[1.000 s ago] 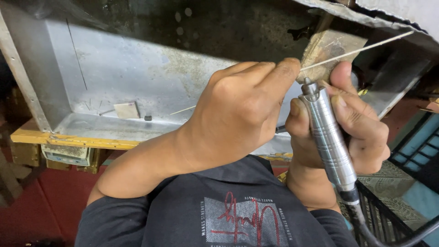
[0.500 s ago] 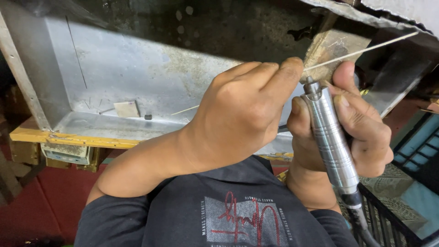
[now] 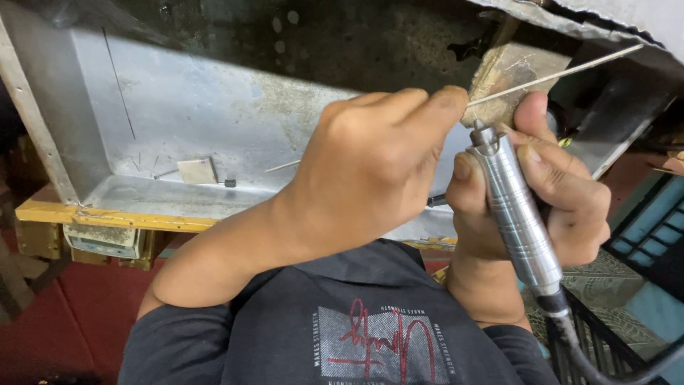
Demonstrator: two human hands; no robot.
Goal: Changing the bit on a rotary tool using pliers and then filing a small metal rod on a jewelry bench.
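Nearest, right hand (image 3: 531,196) wrapped tight round a silver rotary handpiece (image 3: 516,214), tip up against a wooden bench peg (image 3: 502,71). Left hand (image 3: 370,175) pinching a thin metal wire (image 3: 563,73) across that peg. Beyond, a metal tray (image 3: 178,196) holding a small pale block (image 3: 197,171).

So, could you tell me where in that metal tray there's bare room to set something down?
The tray floor is bare left of the small pale card, and between the tiny dark bit and the left hand. It is crowded by the wooden block, where both hands, rod and handpiece meet.
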